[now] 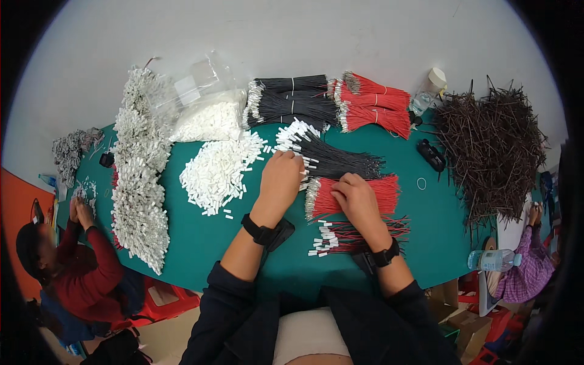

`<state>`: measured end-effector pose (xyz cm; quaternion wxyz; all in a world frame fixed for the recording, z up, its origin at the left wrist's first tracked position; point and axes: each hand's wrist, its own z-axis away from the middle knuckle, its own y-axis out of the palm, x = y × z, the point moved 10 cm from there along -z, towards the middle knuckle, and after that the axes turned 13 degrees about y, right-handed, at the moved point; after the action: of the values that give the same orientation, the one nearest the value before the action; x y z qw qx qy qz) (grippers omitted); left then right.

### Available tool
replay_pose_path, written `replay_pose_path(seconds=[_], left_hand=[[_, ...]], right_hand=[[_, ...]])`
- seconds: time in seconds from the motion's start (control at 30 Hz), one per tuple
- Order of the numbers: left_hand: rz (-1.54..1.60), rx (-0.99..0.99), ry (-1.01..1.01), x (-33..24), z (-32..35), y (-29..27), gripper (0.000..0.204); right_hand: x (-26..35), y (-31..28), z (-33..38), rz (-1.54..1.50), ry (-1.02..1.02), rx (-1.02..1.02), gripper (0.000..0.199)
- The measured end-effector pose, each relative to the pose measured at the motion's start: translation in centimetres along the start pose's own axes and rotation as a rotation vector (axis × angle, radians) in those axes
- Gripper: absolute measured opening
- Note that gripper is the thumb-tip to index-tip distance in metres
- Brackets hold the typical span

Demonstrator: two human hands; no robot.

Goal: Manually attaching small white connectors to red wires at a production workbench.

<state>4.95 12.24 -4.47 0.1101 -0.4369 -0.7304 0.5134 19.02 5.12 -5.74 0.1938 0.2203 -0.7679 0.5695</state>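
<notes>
My left hand point(281, 176) is closed, fingers curled down beside the white plastic connector housings point(293, 135) at the left ends of a fanned bundle of black wires point(344, 159). Its fingertips are mostly hidden, and what they hold does not show. Over a bundle of red wires point(384, 193) with pale metal ends, my right hand point(358, 199) is closed, thumb and fingers pinched at a red wire. Nearer to me lies a looser group of red and black wires point(365, 235) with white housings on their left ends. A loose pile of white housings point(213, 173) spreads left of my left hand.
A plastic bag of white housings point(210, 118), tied black wire bundles point(295, 100) and tied red bundles point(377, 103) line the back. A tall white-tipped heap point(140, 201) stands left, a dark brown wire heap point(493, 146) right. A water bottle point(493, 260) lies at the right edge. Other people sit at both sides.
</notes>
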Motion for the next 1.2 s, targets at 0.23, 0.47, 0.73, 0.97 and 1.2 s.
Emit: replay_pose_path(seconds=[0.23, 0.47, 0.73, 0.97, 1.2], left_hand=[[0.475, -0.075, -0.204, -0.2, -0.3, -4.0, 0.012], [0.722, -0.180, -0.172, -1.2, -0.2, -5.4, 0.017], [1.187, -0.045, -0.293, -2.0, 0.2, -3.4, 0.020], [1.305, 0.027, -0.259, -4.1, 0.2, -3.5, 0.021], [1.369, 0.029, -0.250, -4.6, 0.1, -3.5, 0.020]], right_hand=[[0.1, -0.4, 0.0, -0.077, -0.018, -0.018, 0.007], [-0.6, -3.3, 0.3, -0.446, 0.164, -0.021, 0.003], [5.7, -11.5, 1.4, -0.445, 0.084, -0.144, 0.011], [6.2, -12.7, 1.5, -0.307, 0.008, -0.292, 0.016], [6.4, -12.8, 1.5, -0.302, -0.046, -0.334, 0.016]])
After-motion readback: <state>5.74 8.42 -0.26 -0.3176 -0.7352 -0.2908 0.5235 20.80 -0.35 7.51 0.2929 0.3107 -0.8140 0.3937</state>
